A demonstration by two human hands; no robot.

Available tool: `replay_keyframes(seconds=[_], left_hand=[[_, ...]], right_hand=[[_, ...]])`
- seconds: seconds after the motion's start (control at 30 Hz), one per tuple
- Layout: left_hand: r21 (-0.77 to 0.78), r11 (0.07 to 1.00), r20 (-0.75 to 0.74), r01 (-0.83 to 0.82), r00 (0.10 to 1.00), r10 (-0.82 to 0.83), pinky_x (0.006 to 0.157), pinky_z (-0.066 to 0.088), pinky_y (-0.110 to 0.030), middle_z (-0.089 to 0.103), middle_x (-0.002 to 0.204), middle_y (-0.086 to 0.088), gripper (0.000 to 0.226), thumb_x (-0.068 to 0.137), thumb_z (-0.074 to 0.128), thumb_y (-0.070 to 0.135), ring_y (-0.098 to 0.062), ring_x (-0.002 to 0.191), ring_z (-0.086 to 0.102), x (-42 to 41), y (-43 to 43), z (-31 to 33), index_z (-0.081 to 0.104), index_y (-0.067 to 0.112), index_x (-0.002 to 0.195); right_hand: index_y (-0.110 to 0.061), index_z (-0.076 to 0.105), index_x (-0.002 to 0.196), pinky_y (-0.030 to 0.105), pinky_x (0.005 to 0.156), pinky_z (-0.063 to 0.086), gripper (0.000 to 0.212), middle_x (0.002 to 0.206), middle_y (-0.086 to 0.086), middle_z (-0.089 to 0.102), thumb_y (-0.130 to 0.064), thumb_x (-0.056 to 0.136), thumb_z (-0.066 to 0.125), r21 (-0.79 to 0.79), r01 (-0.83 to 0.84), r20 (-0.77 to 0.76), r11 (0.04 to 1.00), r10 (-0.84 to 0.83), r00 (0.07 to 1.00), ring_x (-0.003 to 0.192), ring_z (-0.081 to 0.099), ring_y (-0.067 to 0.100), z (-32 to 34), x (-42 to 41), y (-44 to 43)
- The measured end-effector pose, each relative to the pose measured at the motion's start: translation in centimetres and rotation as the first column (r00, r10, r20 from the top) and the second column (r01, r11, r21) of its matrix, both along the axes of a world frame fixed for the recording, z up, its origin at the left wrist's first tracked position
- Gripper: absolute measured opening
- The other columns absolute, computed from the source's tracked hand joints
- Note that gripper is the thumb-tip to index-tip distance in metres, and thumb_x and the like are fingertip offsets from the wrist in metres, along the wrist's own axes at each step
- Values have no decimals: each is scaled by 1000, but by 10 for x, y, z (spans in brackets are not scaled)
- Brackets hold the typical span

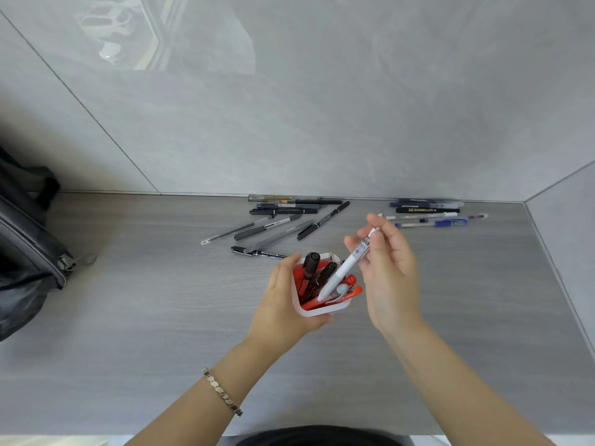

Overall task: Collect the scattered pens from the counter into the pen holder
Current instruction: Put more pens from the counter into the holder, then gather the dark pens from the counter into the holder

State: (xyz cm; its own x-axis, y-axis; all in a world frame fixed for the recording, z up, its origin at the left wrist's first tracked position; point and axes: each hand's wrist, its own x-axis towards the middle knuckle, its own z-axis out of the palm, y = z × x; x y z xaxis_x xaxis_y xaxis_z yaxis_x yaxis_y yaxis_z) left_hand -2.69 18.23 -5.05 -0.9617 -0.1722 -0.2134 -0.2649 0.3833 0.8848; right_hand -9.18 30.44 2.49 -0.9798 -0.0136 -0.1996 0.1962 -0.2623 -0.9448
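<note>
Head view looks down on a grey wood-grain worktop [161,300] set against a tiled wall [322,123]. The person's left hand [283,300] is wrapped round the side of a small white pen holder [314,313] with a red inside, and seems to steady it and tip its mouth a little toward the other hand so that a pen can drop straight in. The right hand [389,272] pinches a white pen [346,268] near its upper end between thumb and fingertips. The pen slants down to the left with its lower tip already inside the holder's rim, so I take it that this one is on the point of being let go. Inside the holder stand a black marker [310,268] and some red pens [349,288], leaning against the walls. Much is left to do, I would say: a loose bunch of grey and black pens [277,223] lies on the worktop just beyond the holder and up against the wall, and a smaller group of blue and white pens [428,214] lies further right, behind the right hand. Holding the holder close to these heaps keeps each reach short. A metal bracelet [222,392] sits on the left wrist, and a black bag [25,252] with a zip pull rests at the worktop's far left, well apart from the pens.
</note>
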Motion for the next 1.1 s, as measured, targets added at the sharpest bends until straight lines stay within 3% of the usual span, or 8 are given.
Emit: replay_keyframes(seconds=[0.1, 0.33, 0.6, 0.7, 0.77, 0.9, 1.0, 1.1], left_hand=[[-6, 1000, 16, 5, 1000, -5, 76, 28, 12, 36, 120, 16, 99, 54, 87, 19, 3, 107, 39, 0, 0, 1, 28, 24, 133], [-15, 1000, 16, 18, 1000, -17, 80, 29, 3, 34, 120, 17, 99, 54, 86, 19, 2, 108, 40, -1, -1, 4, 26, 25, 133], [-34, 999, 12, 26, 1000, -26, 85, 36, -13, 34, 121, 17, 99, 55, 86, 21, -2, 110, 43, -1, -2, 7, 26, 25, 133], [-34, 999, 6, 37, 999, -37, 84, 38, -10, 35, 122, 14, 99, 55, 86, 19, -2, 110, 43, -1, -2, 5, 26, 23, 134], [-35, 998, -9, 61, 998, -61, 83, 37, 0, 36, 122, 11, 98, 55, 86, 19, -1, 108, 45, -2, -3, 1, 27, 20, 133], [31, 983, 21, 182, 983, -183, 93, 26, 5, 27, 134, 8, 98, 60, 79, 10, 13, 118, 33, -3, -14, 1, 18, 30, 135], [121, 945, 95, 305, 944, -317, 110, 21, -16, 16, 147, 8, 95, 60, 59, 16, -1, 136, 19, -2, -37, 10, 8, 35, 138], [-16, 979, 117, 203, 973, -200, 110, 29, -30, 27, 147, 2, 77, 69, 51, 8, -19, 131, 35, -10, -62, 16, 21, 27, 138]], right_hand=[[-20, 58, 87, 15, 47, 37, 28, 60, -7, 42, -11, 96, 33, -341, 122, 199, 932, -55, 979, 44, 36, 5, 3, -17, -6], [-19, 49, 75, 18, 43, 31, 33, 46, -8, 38, -2, 89, 24, -424, 103, 153, 900, -41, 987, 42, 30, 9, 7, -26, -10], [-27, 57, 82, 17, 67, 41, 24, 62, -17, 53, -29, 90, 34, 197, -206, -145, 959, 236, 961, 63, 48, 3, -17, -2, -2], [-31, 59, 98, 4, 92, 31, 24, 100, -30, 51, -32, 92, 36, 706, -196, -307, 680, 544, 781, 102, 45, -11, -31, 9, 10], [-25, 62, 113, 8, 107, 16, 34, 127, -17, 41, -34, 91, 37, 849, -150, -267, 506, 657, 705, 126, 27, -7, -43, 16, 19], [-47, 37, 133, 24, 111, 1, 47, 150, -17, 3, -50, 86, 35, 918, -241, -47, 315, 690, 722, 141, -5, 4, -47, 21, 31], [-60, -3, 127, 9, 108, 6, 92, 142, -38, -9, -52, 71, 70, 743, -565, 144, 359, 739, 659, 137, -1, -13, -42, 15, 38], [-64, -9, 122, -9, 96, 17, 121, 129, -48, 5, -31, 55, 87, 637, -673, 235, 375, 737, 634, 115, 14, -38, -54, 5, 46]])
